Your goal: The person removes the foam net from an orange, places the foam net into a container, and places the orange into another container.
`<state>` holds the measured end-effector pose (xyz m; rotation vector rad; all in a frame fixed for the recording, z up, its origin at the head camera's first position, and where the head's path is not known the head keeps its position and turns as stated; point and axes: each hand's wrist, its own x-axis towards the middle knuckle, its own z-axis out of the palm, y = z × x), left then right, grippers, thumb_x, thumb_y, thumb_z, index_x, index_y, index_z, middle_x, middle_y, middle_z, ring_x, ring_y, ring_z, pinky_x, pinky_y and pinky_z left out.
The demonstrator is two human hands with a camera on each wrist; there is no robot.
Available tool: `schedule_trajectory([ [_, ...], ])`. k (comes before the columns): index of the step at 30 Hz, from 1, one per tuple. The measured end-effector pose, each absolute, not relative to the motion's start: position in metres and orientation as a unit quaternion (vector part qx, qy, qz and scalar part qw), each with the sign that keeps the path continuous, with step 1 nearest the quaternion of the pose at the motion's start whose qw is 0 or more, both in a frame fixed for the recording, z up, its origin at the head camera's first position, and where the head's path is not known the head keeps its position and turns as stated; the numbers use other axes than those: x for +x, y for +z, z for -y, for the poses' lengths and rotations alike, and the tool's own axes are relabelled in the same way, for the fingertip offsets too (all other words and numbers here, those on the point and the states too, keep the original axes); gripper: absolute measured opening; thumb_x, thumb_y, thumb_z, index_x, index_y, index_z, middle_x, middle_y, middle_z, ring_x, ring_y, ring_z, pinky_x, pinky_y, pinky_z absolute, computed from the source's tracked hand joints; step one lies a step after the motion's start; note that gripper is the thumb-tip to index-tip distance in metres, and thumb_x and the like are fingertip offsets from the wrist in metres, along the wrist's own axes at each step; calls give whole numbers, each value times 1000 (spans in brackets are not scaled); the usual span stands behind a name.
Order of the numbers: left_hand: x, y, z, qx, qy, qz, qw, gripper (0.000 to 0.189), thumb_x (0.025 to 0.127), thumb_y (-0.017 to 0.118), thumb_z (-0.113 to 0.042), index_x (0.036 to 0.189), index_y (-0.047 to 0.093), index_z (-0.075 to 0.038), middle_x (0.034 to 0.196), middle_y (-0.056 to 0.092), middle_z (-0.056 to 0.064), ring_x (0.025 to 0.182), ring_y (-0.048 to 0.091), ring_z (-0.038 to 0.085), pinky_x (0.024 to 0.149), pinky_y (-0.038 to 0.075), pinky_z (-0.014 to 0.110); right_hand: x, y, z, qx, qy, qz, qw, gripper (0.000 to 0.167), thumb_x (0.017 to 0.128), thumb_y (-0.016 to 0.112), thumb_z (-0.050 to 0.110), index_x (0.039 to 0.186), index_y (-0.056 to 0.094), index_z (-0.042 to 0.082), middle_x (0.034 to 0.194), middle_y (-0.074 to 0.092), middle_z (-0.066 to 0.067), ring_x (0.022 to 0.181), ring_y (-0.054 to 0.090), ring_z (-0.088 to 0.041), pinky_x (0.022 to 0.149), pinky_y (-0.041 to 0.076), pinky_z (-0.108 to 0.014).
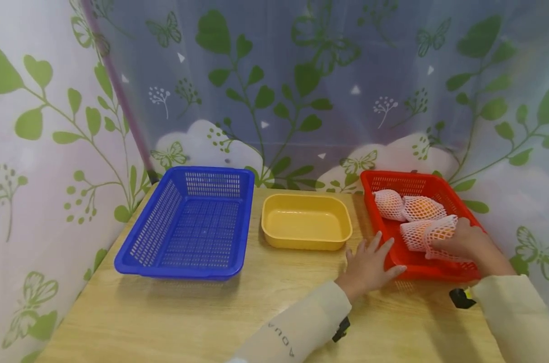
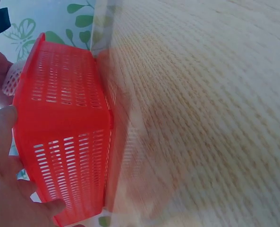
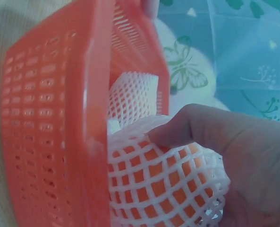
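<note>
On the right of the head view stands a red plastic basket (image 1: 394, 242) with several orange-coloured fruits in white foam nets. My right hand (image 1: 470, 243) reaches in over its right side and grips the nearest netted fruit (image 1: 422, 234). The right wrist view shows the thumb (image 3: 173, 127) pressed on the net of this fruit (image 3: 163, 184); most other fingers are hidden. Two more netted fruits (image 1: 422, 207) lie behind it. My left hand (image 1: 367, 267), fingers spread, rests against the basket's near left corner, with fingertips at the rim and outer wall in the left wrist view.
A shallow yellow tray (image 1: 306, 224) stands mid-table, just left of the red basket. Further left is a larger blue basket (image 1: 202, 232) with slotted walls. All stand on a wooden table (image 1: 174, 322), with leaf-patterned curtains (image 1: 274, 101) behind and at the sides.
</note>
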<state>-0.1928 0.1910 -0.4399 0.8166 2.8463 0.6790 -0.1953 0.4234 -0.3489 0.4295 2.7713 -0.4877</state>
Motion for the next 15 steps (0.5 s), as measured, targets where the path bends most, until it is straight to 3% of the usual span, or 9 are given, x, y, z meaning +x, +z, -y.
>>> schedule_trajectory([
  [3, -192, -442, -190, 267, 234, -933, 58, 71, 89, 43, -70, 152, 22, -43, 160, 16, -12, 142, 28, 24, 109, 29, 59, -194, -350, -420, 144, -178, -964, 137, 111, 82, 71, 48, 131, 6, -28, 118, 32, -46, 102, 41, -53, 91, 41, -67],
  [11, -196, -447, -192, 272, 212, -938, 13, 70, 88, 44, -71, 151, 28, -42, 159, 22, -11, 141, 29, 24, 107, 30, 60, -190, -352, -410, 81, -194, -974, 89, 106, 85, 68, 42, 134, 6, -29, 126, 28, -49, 108, 38, -57, 94, 36, -70],
  [15, -196, -449, -193, 273, 229, -934, 3, 75, 88, 48, -70, 152, 23, -41, 157, 26, -11, 139, 31, 24, 105, 32, 60, -188, -352, -400, 56, -217, -972, 69, 105, 86, 69, 38, 135, 5, -29, 129, 28, -49, 109, 37, -58, 94, 35, -71],
])
